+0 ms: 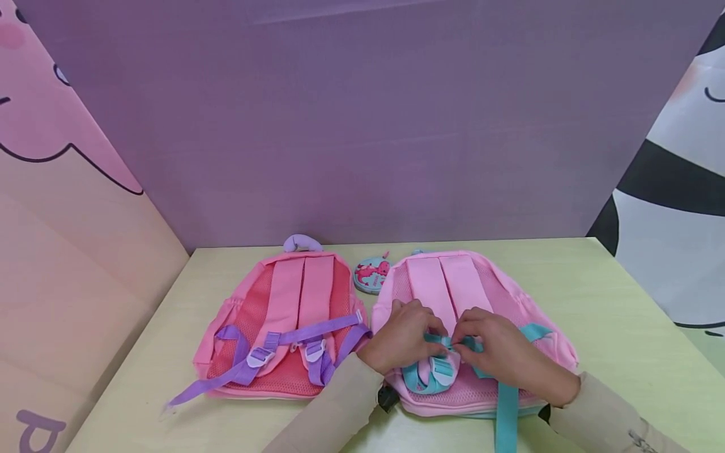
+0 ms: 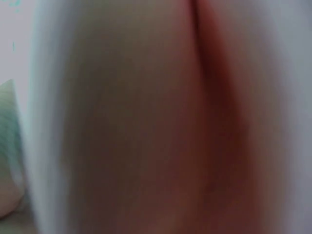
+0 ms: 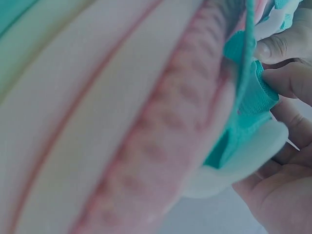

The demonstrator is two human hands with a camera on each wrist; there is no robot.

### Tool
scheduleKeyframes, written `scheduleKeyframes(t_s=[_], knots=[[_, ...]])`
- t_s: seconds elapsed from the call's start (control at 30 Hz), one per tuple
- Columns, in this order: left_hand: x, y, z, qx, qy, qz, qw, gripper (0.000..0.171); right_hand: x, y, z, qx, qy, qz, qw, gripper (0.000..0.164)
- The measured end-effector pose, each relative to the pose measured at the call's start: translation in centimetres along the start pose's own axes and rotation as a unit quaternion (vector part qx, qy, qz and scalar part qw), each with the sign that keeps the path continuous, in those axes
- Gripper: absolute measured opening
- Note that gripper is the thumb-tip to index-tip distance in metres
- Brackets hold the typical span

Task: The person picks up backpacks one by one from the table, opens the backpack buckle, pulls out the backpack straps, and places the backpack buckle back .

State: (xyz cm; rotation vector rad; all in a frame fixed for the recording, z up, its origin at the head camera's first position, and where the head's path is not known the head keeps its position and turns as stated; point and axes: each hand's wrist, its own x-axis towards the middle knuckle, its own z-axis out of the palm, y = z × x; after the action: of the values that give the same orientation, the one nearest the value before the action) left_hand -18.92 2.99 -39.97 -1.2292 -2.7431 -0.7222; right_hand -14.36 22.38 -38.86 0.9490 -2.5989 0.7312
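A pink backpack (image 1: 527, 318) lies with its shoulder straps up, right of centre in the head view. My left hand (image 1: 403, 335) pinches the teal webbing strap (image 1: 421, 380) over the pack's lower middle. Close beside it, my right hand (image 1: 501, 349) pinches the same teal webbing, fingertips almost meeting the left ones. Just below them a teal slide buckle (image 1: 442, 371) hangs in a loop of the strap. One strap end drops past the table's front edge. In the right wrist view, fingers (image 3: 287, 78) grip folded teal webbing (image 3: 256, 92). Blurred close surfaces fill the left wrist view.
A coral backpack (image 1: 314, 296) with purple straps (image 1: 226, 377) lies to the left, close to my left forearm. Behind the packs is a small round teal-and-red case (image 1: 370, 275). The pale table (image 1: 612, 302) meets a purple wall panel (image 1: 362, 126) at the back.
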Motion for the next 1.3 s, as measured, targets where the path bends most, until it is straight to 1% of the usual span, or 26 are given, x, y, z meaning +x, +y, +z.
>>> scheduleKeyframes(t_s=[0.2,0.4,0.57,0.7,0.8,1.0,1.1,1.3], knots=[[0.02,0.04,-0.04,-0.005,-0.001,-0.005,1.0000,0.023,-0.30,0.16,-0.34,-0.006,-0.005,0.016,1.000,0.022],[0.02,0.00,-0.05,-0.005,-0.002,-0.005,1.0000,0.023,-0.33,0.26,-0.48,0.000,-0.001,0.010,1.000,0.022],[0.06,0.00,-0.05,-0.006,-0.004,-0.008,0.9999,0.022,-0.38,0.22,-0.52,-0.001,0.007,0.009,1.000,0.024],[0.11,0.05,-0.11,-0.004,-0.005,-0.007,1.0000,0.022,-0.45,0.28,-0.42,0.009,0.011,0.006,1.000,0.027],[0.16,0.09,-0.17,-0.001,-0.006,-0.005,1.0000,0.023,-0.41,0.28,-0.32,0.018,0.008,0.003,1.000,0.027],[0.25,0.19,-0.11,0.005,-0.003,0.003,1.0000,0.022,-0.14,0.17,-0.18,0.016,-0.004,0.007,1.000,0.024],[0.24,0.20,-0.12,0.005,-0.001,0.003,1.0000,0.022,-0.09,0.14,-0.16,0.013,-0.003,0.006,1.000,0.025],[0.20,0.21,-0.23,0.001,-0.001,0.002,1.0000,0.021,-0.02,0.16,-0.14,0.021,0.003,-0.008,1.000,0.027]])
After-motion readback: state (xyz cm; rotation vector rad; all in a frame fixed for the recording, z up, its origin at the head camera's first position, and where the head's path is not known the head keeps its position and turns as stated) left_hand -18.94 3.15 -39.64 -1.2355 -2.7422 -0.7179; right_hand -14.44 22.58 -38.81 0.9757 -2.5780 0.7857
